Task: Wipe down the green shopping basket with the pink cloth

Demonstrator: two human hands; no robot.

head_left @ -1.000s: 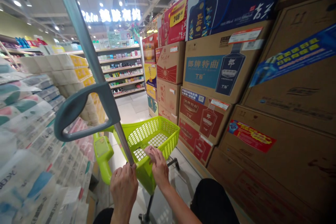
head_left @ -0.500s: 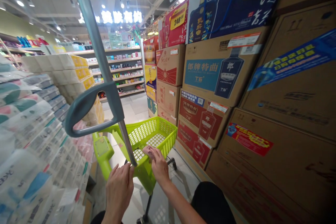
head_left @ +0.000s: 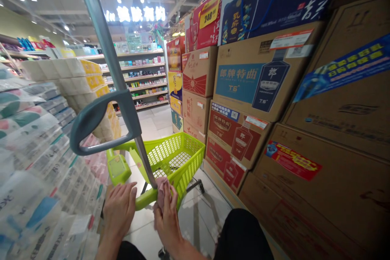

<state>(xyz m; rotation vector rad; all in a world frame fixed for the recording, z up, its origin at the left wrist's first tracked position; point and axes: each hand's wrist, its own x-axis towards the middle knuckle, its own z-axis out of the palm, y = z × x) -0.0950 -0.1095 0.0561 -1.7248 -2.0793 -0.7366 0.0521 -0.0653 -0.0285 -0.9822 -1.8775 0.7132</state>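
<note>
A green shopping cart [head_left: 190, 166] with a lattice basket stands in front of me. My left hand [head_left: 120, 207] has its fingers curled over the left part of the green cart handle [head_left: 146, 199]. In my right hand [head_left: 167, 217] is a crumpled pinkish cloth [head_left: 161, 190], pressed against the handle close to the foot of a grey pole. This grey pole [head_left: 100, 28] slants up to the left past the cart and carries a grey loop grip [head_left: 91, 122]; neither hand is on the grip.
Stacked cardboard boxes [head_left: 240, 77] line the right side close to the cart. Plastic-wrapped tissue packs [head_left: 45, 162] are piled on the left. Ahead, tiled floor [head_left: 152, 122] leads to shelves of small goods [head_left: 143, 77]. My dark-clothed knee [head_left: 243, 235] shows below.
My right hand and the cloth have moved left and nearer to me, from the basket's rear edge to the handle by the pole. My left hand has slid left along the handle.
</note>
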